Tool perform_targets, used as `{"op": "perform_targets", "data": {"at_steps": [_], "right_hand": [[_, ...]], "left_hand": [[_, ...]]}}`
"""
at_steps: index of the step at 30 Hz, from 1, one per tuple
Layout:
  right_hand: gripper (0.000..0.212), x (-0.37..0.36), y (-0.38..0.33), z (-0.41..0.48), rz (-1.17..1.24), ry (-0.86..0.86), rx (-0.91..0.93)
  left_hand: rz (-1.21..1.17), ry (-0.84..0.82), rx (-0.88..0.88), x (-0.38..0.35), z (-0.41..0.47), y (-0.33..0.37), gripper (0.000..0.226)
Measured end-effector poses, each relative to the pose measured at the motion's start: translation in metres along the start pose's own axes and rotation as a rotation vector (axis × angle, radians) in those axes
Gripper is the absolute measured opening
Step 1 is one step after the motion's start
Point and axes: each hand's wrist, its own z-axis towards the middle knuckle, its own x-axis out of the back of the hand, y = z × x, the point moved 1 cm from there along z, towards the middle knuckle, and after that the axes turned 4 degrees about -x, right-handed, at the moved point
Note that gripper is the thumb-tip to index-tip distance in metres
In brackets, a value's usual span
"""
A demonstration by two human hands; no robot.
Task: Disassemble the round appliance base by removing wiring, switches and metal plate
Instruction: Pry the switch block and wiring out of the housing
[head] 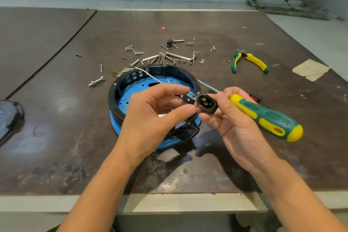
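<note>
- The round base (113, 100) sits on the desk (56, 118), just behind the hands, with a white wire (148, 74) trailing over its rim.
- The left hand (156, 117) pinches a metal tab (187, 100) beside the socket (207, 104).
- The right hand (237, 128) grips the socket, with the screwdriver (271, 117) tucked under its thumb.
- The tab is best pulled straight off while the socket is held steady, without yanking the wire.

Left grip (150, 117) and right grip (239, 128), bare hands, short plain fingernails (190, 110), forearms (105, 179) bare to the elbows
</note>
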Motion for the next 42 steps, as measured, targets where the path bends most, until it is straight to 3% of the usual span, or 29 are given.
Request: {"op": "perform_targets", "data": {"at_steps": [13,26,36,42], "right_hand": [[0.010,-0.007,-0.002,-0.004,-0.122,-0.071,0.109],[0.030,-0.001,0.000,-0.003,-0.158,-0.002,0.258],[0.032,0.003,0.000,-0.003,-0.345,-0.036,0.467],[0.034,0.001,0.001,-0.005,-0.345,-0.031,0.473]], "left_hand": [[-0.007,-0.008,-0.074,0.003,0.000,-0.003,0.022],[0.117,0.048,-0.114,0.001,-0.002,-0.002,0.027],[0.153,0.000,-0.067,-0.007,-0.004,-0.002,0.025],[0.105,-0.087,0.053,-0.003,-0.003,0.004,0.035]]}}
